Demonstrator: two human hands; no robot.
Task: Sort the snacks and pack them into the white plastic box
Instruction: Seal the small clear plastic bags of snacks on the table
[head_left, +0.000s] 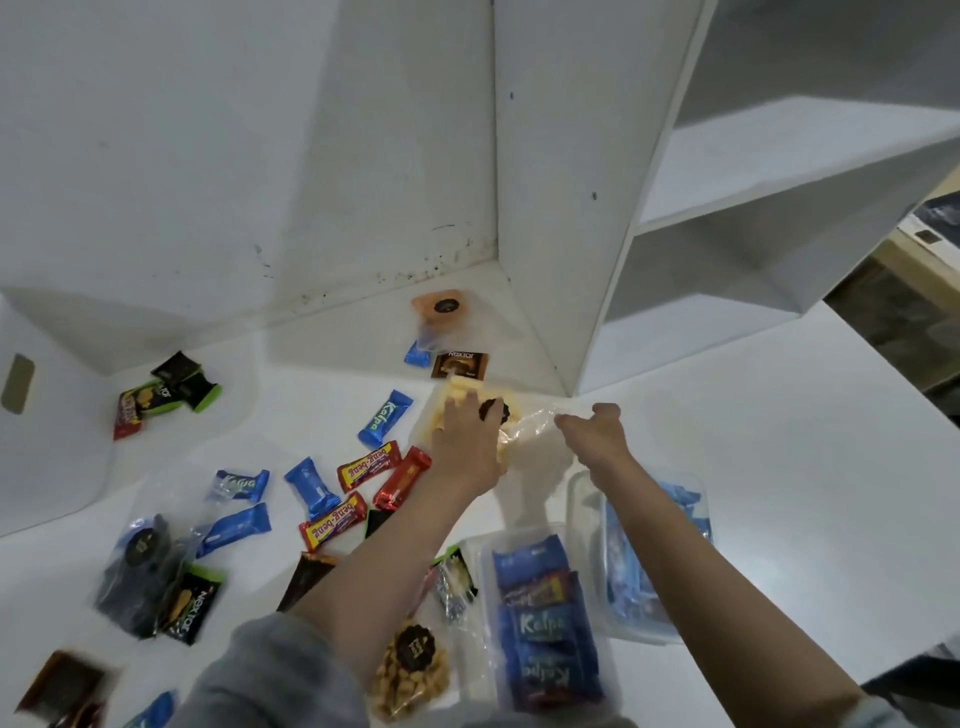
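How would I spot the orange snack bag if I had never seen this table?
Start at the tall white partition that rises from the white table, and follow it down to the corner at its base. The clear bag of orange snacks with a round black sticker sits there, the only orange pack, beyond a brown Nextar packet.

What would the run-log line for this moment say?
left hand: pressing yellow snack bag | right hand: pinching bag's clear end | white plastic box: partly packed

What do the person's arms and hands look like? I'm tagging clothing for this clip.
Both forearms are bare. The left arm wears a grey sleeve pushed up toward the elbow. A bit of pale grey cloth shows at the right arm's lower edge. The left hand and right hand show no gloves, rings or watch.
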